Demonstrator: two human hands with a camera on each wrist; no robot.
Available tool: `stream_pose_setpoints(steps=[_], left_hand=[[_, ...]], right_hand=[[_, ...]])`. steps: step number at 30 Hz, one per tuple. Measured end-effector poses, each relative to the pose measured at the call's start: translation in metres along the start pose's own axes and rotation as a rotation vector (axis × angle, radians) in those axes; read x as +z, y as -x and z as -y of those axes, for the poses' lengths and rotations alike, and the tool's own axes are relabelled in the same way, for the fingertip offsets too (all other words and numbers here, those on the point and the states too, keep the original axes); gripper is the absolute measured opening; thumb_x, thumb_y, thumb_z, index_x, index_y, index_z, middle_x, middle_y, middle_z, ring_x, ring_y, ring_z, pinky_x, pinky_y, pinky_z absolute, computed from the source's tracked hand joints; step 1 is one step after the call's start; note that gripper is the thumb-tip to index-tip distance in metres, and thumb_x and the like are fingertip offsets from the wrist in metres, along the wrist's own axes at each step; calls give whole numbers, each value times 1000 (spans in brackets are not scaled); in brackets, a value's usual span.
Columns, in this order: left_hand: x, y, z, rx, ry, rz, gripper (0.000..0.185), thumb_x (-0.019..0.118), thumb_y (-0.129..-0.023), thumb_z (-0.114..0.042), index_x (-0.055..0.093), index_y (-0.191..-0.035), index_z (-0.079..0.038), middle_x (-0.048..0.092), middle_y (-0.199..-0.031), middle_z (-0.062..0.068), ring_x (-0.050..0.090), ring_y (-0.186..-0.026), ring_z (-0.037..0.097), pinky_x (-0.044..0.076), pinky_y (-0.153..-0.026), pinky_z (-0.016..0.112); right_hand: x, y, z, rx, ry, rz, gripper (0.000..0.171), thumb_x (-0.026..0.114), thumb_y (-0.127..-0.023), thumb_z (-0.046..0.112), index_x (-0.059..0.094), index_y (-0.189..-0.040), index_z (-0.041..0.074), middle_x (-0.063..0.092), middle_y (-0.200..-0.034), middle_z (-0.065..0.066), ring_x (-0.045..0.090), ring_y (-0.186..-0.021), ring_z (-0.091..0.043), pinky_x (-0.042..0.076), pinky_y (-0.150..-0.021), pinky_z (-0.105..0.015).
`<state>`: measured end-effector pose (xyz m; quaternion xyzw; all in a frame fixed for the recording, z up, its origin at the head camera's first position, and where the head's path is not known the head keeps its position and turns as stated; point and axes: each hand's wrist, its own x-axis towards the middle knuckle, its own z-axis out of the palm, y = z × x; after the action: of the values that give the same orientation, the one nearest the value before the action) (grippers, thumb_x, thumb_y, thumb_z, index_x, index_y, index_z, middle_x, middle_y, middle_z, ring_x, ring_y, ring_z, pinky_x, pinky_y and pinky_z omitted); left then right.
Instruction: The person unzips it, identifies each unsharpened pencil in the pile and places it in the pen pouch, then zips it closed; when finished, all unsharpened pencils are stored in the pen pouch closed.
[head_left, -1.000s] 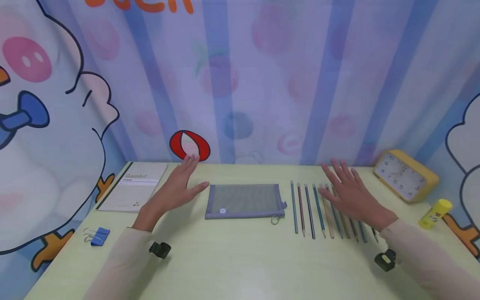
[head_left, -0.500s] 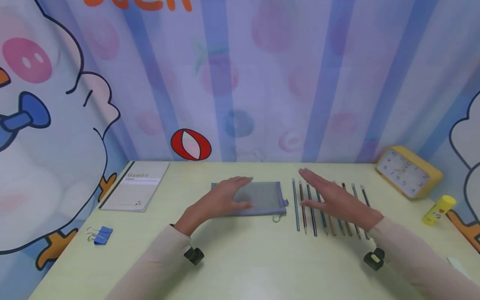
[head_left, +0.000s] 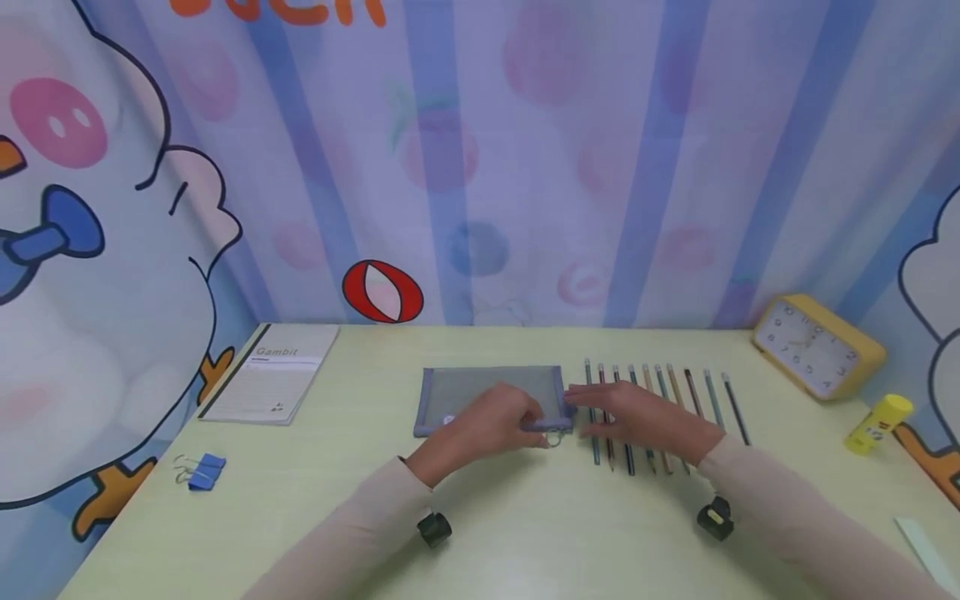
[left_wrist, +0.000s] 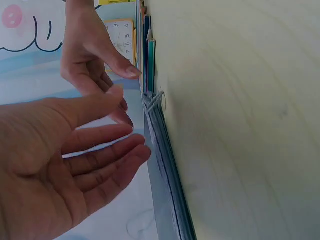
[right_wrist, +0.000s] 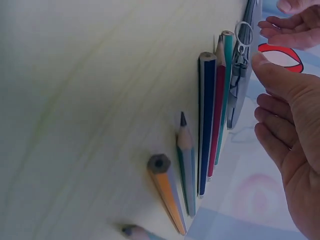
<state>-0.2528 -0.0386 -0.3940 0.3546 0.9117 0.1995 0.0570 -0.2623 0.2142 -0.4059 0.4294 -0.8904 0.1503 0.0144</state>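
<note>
A grey mesh zip pouch (head_left: 465, 392) lies flat at mid-table, a metal ring (head_left: 554, 438) hanging from the zip at its front right corner. My left hand (head_left: 487, 427) hovers over the pouch's right half, thumb apart from loosely bent fingers, fingertips close to that ring. In the left wrist view nothing sits between its thumb and fingers. From the other side my right hand (head_left: 648, 418) reaches over the pencils (head_left: 632, 458), its fingertips right at the pouch's right end. The right wrist view shows the zip slider (right_wrist: 241, 59) beside the right thumb, and that hand holds nothing.
Several pencils lie side by side right of the pouch. A yellow clock (head_left: 817, 346) and a yellow glue stick (head_left: 879, 423) stand farther right, with a pale strip (head_left: 924, 550) nearer. At left are a notepad (head_left: 270, 375) and a blue binder clip (head_left: 206, 472).
Both hands have come down and inward to the pouch's right end, the left moving rightward across it and the right moving leftward over the pencils. The pouch and pencils stay in place.
</note>
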Motion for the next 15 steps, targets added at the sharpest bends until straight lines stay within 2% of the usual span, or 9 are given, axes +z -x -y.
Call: stream_pose_setpoints(steps=[2, 4, 6, 8, 12, 15], left_hand=[[4, -1, -3, -22, -7, -8, 20, 80, -87, -29, 74, -81, -11, 31, -58, -9, 27, -56, 5, 26, -54, 20], [7, -1, -5, -47, -12, -13, 29, 80, -86, -29, 66, -67, -13, 28, -57, -10, 25, -54, 5, 24, -52, 20], [8, -1, -7, -76, -3, -2, 38, 80, -86, -28, 57, -60, -15, 27, -54, -10, 25, -51, 4, 25, -50, 20], [9, -2, -7, -97, 3, 7, 40, 80, -87, -28, 55, -58, -17, 33, -51, -11, 30, -48, 3, 27, -49, 19], [10, -7, -7, -111, 8, 12, 31, 78, -88, -29, 66, -64, -14, 49, -53, -9, 41, -48, 3, 34, -50, 18], [14, -9, -7, -109, 0, 9, 34, 78, -88, -30, 66, -62, -12, 46, -51, -8, 37, -46, 3, 31, -48, 18]], right_hand=[[4, -1, 1, 4, -5, 27, 51, 74, -91, 20, 61, -136, 1, 60, -141, -19, 65, -124, -31, 55, -98, -40], [8, -3, 1, 14, -12, 51, 50, 74, -91, 20, 61, -136, 2, 61, -141, -19, 65, -124, -31, 55, -98, -40], [10, -5, 2, 15, -10, 63, 50, 74, -91, 20, 62, -135, 2, 62, -140, -17, 65, -123, -30, 55, -99, -40], [10, -8, 3, 18, 10, 72, 49, 75, -91, 21, 63, -135, 4, 64, -138, -15, 65, -123, -29, 55, -99, -39], [5, -11, 2, 29, 37, 71, 48, 75, -90, 22, 64, -133, 4, 68, -134, -12, 66, -121, -27, 55, -98, -39], [6, -12, 2, 29, 26, 74, 43, 76, -89, 20, 67, -129, 4, 69, -132, -13, 67, -120, -28, 56, -97, -39]])
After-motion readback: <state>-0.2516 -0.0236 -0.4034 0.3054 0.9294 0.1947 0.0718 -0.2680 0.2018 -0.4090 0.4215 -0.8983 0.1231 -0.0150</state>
